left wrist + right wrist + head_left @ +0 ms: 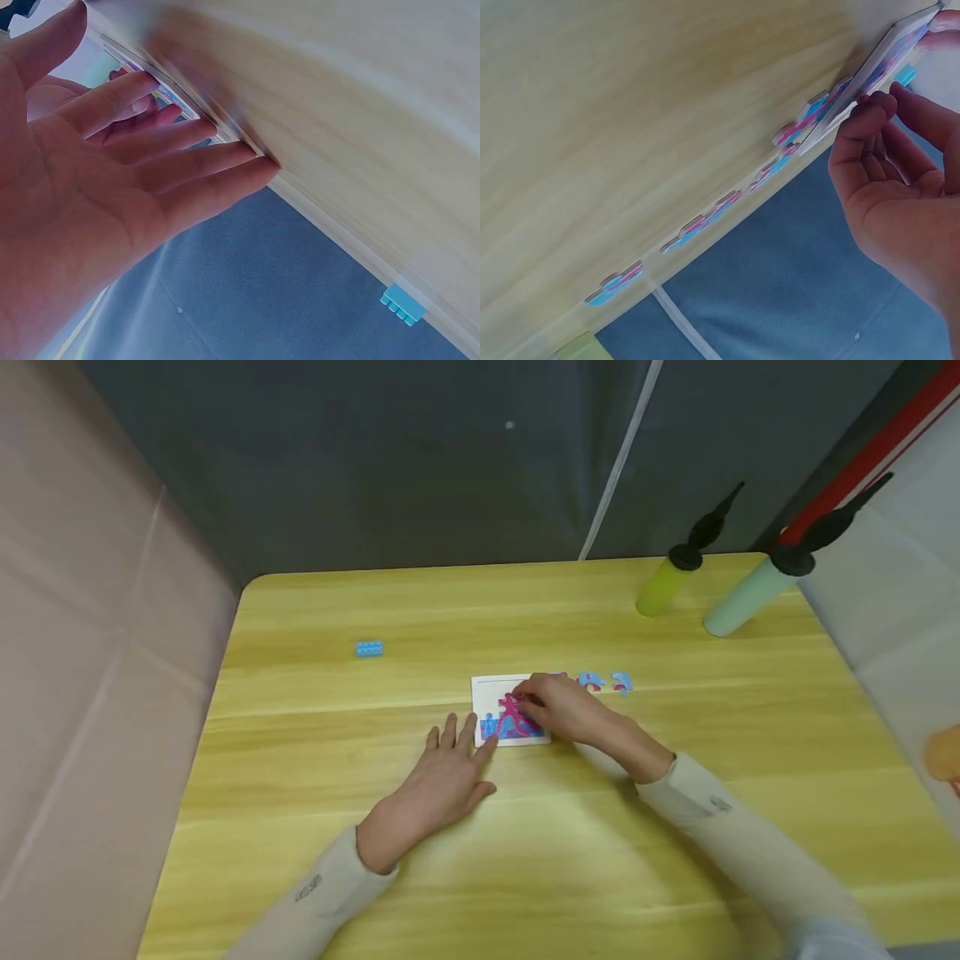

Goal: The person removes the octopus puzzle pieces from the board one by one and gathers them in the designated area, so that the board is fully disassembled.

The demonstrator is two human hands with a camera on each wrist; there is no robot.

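Observation:
A white puzzle board lies on the wooden table, its lower part filled with blue and pink jigsaw pieces showing a pink figure. With fingers curled, my right hand pinches a small pink puzzle piece over the board's right side; the fingers hide most of it. My left hand lies spread at the lower left of the board, straight fingertips touching its edge. In the left wrist view the left palm faces the camera and holds nothing.
Loose puzzle pieces lie right of the board, several visible in the right wrist view. A blue toy brick sits at the back left. Two black-topped cylinders, one lime and one mint, stand at the back right.

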